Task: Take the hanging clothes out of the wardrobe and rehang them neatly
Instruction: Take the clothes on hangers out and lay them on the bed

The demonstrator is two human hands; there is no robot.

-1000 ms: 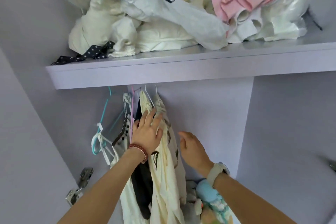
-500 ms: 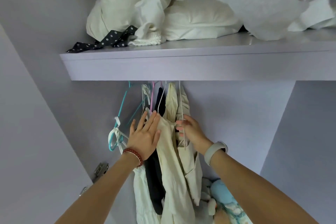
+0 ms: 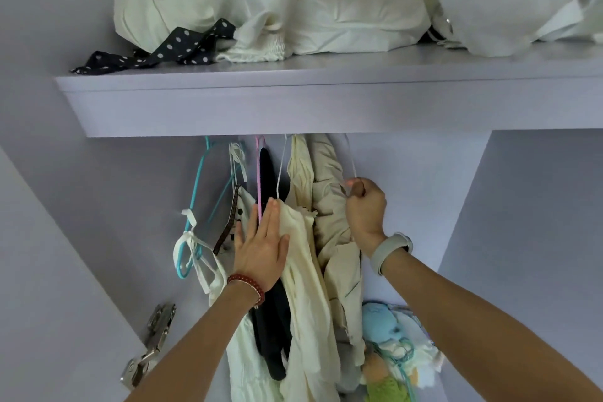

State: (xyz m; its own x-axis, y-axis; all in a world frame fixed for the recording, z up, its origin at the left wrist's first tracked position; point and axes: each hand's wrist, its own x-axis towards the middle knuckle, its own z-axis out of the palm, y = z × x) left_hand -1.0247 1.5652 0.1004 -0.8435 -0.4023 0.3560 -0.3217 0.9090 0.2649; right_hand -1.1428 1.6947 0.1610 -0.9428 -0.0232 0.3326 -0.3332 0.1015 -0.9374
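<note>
Under the lilac shelf [image 3: 293, 108] several garments hang close together: a white strappy top [image 3: 208, 274] on a teal hanger [image 3: 195, 192], a black garment [image 3: 270, 330] on a pink hanger [image 3: 258, 173], a cream garment [image 3: 306, 287] and a beige garment [image 3: 329, 206] on a white hanger [image 3: 350, 160]. My left hand [image 3: 261, 248] lies flat with fingers spread against the cream and black garments. My right hand [image 3: 365, 209] is closed on the white hanger's wire at the right end of the row. The rail is hidden behind the shelf.
Crumpled white clothes [image 3: 293, 3] and a dark polka-dot strip [image 3: 163, 52] are piled on the shelf. Soft toys [image 3: 391, 352] sit at the bottom right of the compartment. A metal door hinge [image 3: 150, 346] sticks out at lower left. A side panel [image 3: 522, 238] stands to the right.
My right hand rose from the beige garment's side up to the white hanger and closed on it. My left hand stayed pressed on the cream garment. The view came closer and tilted down.
</note>
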